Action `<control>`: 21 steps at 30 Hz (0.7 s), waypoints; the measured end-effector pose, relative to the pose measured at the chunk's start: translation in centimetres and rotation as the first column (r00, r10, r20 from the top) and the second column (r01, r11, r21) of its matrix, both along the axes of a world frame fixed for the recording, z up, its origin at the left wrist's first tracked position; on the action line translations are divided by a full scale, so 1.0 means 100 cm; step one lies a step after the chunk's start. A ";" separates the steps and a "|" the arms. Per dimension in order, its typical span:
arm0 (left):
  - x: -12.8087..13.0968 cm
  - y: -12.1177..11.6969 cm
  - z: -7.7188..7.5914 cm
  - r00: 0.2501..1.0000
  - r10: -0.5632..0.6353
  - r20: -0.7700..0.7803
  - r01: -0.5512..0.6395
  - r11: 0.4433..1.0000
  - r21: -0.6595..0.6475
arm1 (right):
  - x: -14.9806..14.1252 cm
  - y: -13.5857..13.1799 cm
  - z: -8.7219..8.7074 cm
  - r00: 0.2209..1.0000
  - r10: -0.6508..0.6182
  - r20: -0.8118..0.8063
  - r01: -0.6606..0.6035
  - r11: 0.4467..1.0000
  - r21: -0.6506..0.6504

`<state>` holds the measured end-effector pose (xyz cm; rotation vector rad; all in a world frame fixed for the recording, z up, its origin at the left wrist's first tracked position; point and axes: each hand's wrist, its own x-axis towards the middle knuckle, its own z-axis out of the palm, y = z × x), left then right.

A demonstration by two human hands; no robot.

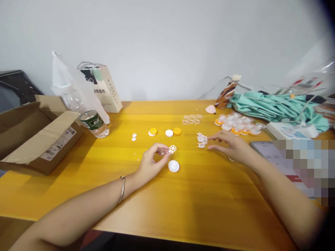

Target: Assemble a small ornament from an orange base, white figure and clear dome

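a shallow white disc lies on the table just nearer than the left hand's fingertips. that hand pinches a white openwork piece by its edge; it looks light, stiff and thin enough to snap, so the rim seems a safer hold than the spokes. the right hand is loosely parted, seemingly without a grip, beside similar white pieces. beyond both hands stand clear cups.
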<state>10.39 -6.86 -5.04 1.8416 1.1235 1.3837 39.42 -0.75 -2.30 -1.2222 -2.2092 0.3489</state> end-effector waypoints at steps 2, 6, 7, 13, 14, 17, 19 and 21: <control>0.001 0.000 0.000 1.000 -0.011 0.006 0.011 1.000 -0.017 | 0.006 0.003 -0.004 0.997 0.055 0.062 -0.053 0.998 -0.025; 0.002 -0.002 0.003 0.999 -0.053 0.008 0.053 0.998 -0.028 | -0.006 -0.001 -0.016 0.994 0.064 0.083 -0.059 0.996 -0.070; 0.002 -0.002 0.003 0.998 -0.061 0.002 0.061 0.998 -0.024 | -0.010 -0.002 -0.019 0.996 0.046 0.075 -0.040 0.996 -0.076; 0.001 -0.003 0.002 0.996 -0.088 -0.033 0.088 0.996 -0.006 | -0.032 -0.009 -0.025 0.996 0.005 -0.091 -0.010 0.998 -0.064; 0.001 -0.003 0.002 0.995 -0.088 -0.038 0.088 0.996 -0.003 | -0.037 -0.013 -0.025 0.985 -0.016 -0.173 0.001 0.996 -0.089; 0.002 -0.002 0.002 0.995 -0.083 -0.055 0.083 0.997 0.001 | -0.053 -0.025 -0.021 0.879 -0.106 -0.465 -0.071 0.935 -0.348; 0.002 -0.001 0.002 0.994 -0.080 -0.070 0.081 0.997 0.003 | -0.064 -0.033 -0.018 0.798 -0.173 -0.578 -0.164 0.860 -0.483; 0.003 -0.001 0.002 0.992 -0.089 -0.085 0.090 0.996 0.008 | -0.073 -0.040 -0.016 0.743 -0.216 -0.633 -0.231 0.806 -0.546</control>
